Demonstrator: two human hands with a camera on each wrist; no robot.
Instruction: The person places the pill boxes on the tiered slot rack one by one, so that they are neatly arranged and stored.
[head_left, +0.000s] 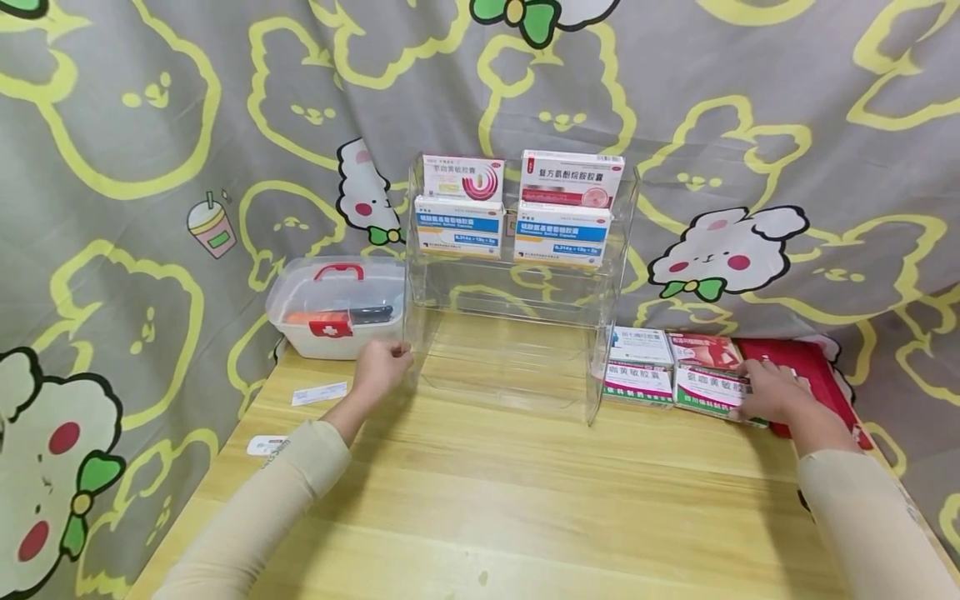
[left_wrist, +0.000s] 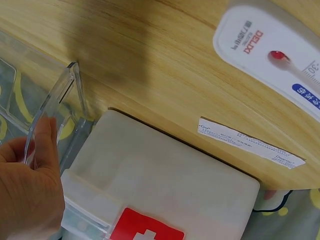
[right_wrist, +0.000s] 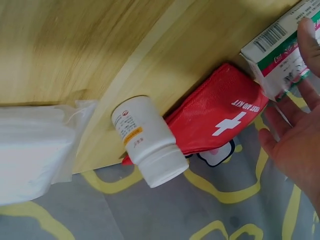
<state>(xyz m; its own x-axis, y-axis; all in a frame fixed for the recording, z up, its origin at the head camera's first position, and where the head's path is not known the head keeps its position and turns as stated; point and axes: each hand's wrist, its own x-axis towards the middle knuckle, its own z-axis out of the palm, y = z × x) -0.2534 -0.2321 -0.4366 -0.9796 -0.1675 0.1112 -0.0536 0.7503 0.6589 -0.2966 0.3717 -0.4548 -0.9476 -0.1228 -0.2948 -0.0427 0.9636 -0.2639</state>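
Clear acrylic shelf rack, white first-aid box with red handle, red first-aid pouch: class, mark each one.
Clear acrylic shelf rack [head_left: 517,367]: head view, lower tier.
White first-aid box with red handle [head_left: 307,287]: head view, lid.
Red first-aid pouch [right_wrist: 215,117]: right wrist view, mesh front.
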